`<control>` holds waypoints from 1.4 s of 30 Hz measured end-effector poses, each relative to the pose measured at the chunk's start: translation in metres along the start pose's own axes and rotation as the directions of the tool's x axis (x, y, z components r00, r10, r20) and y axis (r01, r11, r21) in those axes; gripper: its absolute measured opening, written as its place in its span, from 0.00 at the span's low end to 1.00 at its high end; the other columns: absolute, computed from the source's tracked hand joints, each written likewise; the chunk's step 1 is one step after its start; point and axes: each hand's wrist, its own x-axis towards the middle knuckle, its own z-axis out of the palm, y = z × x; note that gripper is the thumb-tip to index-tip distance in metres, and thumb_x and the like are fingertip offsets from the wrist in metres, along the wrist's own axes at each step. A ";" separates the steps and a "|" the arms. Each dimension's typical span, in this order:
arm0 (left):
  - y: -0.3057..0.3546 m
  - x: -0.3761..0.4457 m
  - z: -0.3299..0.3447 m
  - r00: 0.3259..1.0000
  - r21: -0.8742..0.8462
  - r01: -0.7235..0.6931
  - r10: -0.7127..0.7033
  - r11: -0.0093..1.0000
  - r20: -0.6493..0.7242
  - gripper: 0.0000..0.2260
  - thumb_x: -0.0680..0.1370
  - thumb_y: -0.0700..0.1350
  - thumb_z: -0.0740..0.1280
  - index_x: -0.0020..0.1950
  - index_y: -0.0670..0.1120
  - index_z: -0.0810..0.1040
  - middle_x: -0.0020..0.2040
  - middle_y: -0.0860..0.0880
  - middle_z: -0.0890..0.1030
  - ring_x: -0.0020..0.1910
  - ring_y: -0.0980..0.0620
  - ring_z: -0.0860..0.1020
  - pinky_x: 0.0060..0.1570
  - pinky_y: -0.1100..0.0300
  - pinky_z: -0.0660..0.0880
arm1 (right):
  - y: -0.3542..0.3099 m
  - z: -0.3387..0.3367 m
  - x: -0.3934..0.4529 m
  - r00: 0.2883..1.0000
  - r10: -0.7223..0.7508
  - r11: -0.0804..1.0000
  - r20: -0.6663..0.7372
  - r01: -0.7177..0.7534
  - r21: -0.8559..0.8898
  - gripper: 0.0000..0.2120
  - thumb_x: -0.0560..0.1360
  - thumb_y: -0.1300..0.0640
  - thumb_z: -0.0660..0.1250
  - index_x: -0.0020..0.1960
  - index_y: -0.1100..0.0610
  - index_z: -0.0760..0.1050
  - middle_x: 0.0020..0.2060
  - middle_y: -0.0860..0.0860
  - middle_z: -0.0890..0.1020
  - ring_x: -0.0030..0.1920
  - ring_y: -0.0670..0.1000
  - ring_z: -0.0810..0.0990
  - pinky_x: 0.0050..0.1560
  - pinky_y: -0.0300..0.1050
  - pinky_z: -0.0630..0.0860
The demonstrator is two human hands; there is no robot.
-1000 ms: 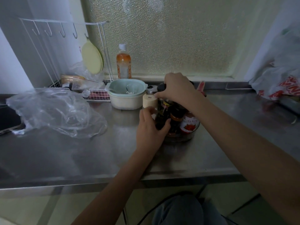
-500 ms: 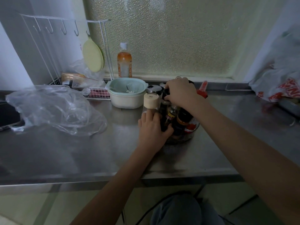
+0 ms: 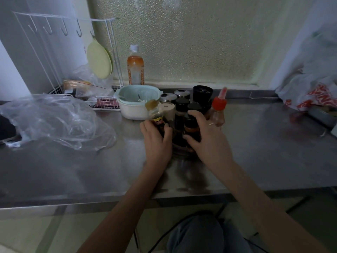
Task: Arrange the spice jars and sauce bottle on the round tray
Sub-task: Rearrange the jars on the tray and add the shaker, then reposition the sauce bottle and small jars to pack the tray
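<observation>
Spice jars (image 3: 182, 110), dark-lidded and crowded together, stand on the round tray (image 3: 179, 155) between the two hands on the steel worktop (image 3: 73, 170). Left hand (image 3: 157, 141): grip closed around a tilted brown-capped bottle (image 3: 156, 115) with a yellow and red label, held at the tray's left side. Right hand (image 3: 206, 137): grip wrapped around a dark jar with an orange label (image 3: 191, 127) at the tray's front. Just beyond the right hand stands the red-capped sauce bottle (image 3: 218, 111), upright; whether its base rests on the tray cannot be told. A beige-lidded jar (image 3: 166, 111) stands just beyond the left hand, and a pale bowl (image 3: 135, 104) sits behind it. Well to the left lies a crumpled clear plastic bag (image 3: 52, 121).
</observation>
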 end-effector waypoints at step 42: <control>0.009 -0.008 -0.012 0.979 -0.245 0.027 0.024 0.969 0.203 0.22 0.61 0.58 0.75 0.52 0.55 0.76 0.49 0.57 0.83 0.51 0.60 0.80 0.51 0.57 0.77 | -0.009 0.012 -0.011 0.984 0.161 0.794 -0.069 -0.087 0.602 0.20 0.81 0.54 0.53 0.72 0.52 0.64 0.54 0.50 0.75 0.51 0.37 0.74 0.52 0.25 0.71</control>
